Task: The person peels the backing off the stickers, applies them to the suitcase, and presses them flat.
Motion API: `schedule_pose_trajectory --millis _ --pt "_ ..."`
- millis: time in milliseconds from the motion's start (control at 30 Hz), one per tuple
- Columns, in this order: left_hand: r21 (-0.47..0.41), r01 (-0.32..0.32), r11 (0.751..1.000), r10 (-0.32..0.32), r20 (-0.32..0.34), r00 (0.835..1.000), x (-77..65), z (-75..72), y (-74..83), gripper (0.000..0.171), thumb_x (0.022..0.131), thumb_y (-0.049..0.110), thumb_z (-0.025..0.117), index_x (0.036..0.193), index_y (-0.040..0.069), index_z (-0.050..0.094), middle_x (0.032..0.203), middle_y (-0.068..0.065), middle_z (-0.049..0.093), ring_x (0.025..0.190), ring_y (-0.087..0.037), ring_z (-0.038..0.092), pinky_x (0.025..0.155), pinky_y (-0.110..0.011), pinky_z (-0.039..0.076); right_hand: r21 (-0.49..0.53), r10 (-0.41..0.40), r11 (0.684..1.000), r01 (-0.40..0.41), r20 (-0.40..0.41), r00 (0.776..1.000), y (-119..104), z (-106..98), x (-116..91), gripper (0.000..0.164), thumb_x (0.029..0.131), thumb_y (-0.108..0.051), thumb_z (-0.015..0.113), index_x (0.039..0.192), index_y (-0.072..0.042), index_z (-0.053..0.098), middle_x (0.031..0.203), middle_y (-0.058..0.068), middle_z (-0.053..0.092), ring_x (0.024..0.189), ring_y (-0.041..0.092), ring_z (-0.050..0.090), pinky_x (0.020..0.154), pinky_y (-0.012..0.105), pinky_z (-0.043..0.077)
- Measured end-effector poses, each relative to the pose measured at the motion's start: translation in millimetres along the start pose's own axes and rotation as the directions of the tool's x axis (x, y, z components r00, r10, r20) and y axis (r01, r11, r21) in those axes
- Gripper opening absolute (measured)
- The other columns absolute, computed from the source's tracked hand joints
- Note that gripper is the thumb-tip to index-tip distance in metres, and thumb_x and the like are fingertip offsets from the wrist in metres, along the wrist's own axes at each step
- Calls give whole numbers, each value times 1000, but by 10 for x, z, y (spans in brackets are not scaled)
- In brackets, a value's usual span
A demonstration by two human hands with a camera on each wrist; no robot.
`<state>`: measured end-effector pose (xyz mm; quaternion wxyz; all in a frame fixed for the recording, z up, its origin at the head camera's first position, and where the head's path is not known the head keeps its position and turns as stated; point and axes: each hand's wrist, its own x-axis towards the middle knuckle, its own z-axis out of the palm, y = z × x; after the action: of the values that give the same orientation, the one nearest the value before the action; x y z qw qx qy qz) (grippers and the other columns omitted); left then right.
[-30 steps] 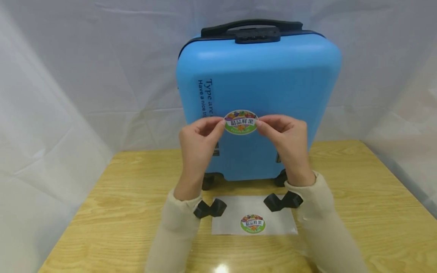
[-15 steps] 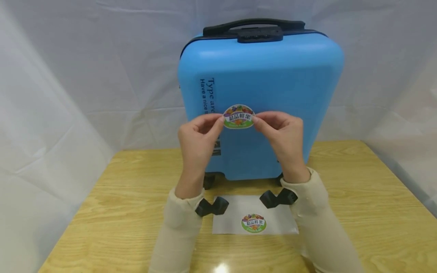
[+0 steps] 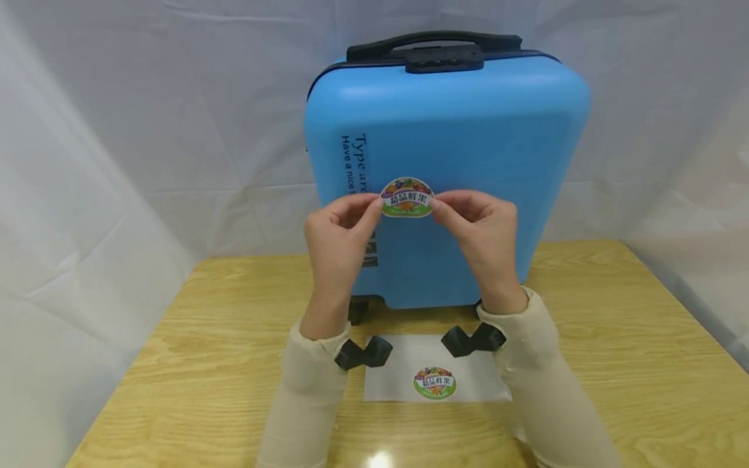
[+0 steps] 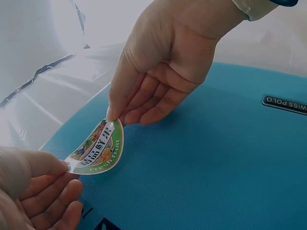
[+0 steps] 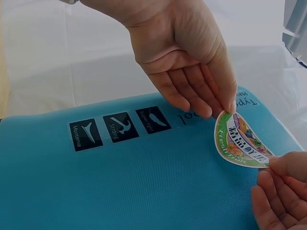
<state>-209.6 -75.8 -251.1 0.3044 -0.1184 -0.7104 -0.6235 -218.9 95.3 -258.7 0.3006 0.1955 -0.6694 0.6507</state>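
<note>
An oval fruit sticker [image 3: 407, 197], printed with fruit and "Fresh Fruit", is stretched between both hands in front of the blue suitcase [image 3: 462, 149]. My left hand [image 3: 339, 250] pinches its left end between thumb and forefinger. The right end is pinched the same way by my right hand [image 3: 488, 244]. In the left wrist view the sticker [image 4: 98, 148] bows slightly over the suitcase face; whether its back touches the shell I cannot tell. Other fingers of the right hand [image 4: 168, 62] are loosely curled there. Printed lettering [image 3: 354, 162] on the suitcase is partly covered by the left hand.
Below the suitcase, a white backing sheet [image 3: 404, 383] lies on the wooden table [image 3: 234, 364], with a second fruit sticker [image 3: 435, 383] on it. The suitcase stands upright on black wheels against a white cloth backdrop [image 3: 251, 130]. A black handle [image 3: 433, 40] tops it.
Both hands have raised the sticker slightly and shifted it a little left in the head view. The grip at each end is unchanged. The backing sheet stays in place.
</note>
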Motion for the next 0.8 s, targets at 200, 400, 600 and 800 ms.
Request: schedule_pose_trajectory --millis 200,400,600,800 --pt "1 6 1000 -6 -2 1000 5 2 10 17 86 18 70 93 2 73 89 -8 72 72 -13 63 63 -24 53 -16 -26 1000 26 -11 1000 3 13 -5 17 81 -15 75 87 0 74 75 4 71 68 17 66 67 29 54" --pt "-5 2 1000 -2 2 1000 6 5 5 17 86 18 70 94 3 73 90 -8 72 72 -13 63 64 -24 54 -30 -60 998 59 -20 998 1 25 -10 16 81 -14 75 87 1 74 75 8 71 67 16 66 65 28 54" --pt "-7 -13 1000 13 -5 1000 8 1 14 18 86 17 70 94 2 73 90 -8 72 72 -13 63 64 -24 54 -56 -80 995 79 -30 996 -14 39 -9 15 81 -13 74 86 1 74 75 11 71 66 13 66 64 27 54" --pt "-3 -40 999 40 -22 999 5 -12 29 18 86 17 70 93 1 74 88 -9 72 70 -13 63 62 -23 53 -84 -101 992 98 -32 994 -41 49 -10 16 81 -13 74 87 1 74 76 15 70 65 12 66 62 26 54"
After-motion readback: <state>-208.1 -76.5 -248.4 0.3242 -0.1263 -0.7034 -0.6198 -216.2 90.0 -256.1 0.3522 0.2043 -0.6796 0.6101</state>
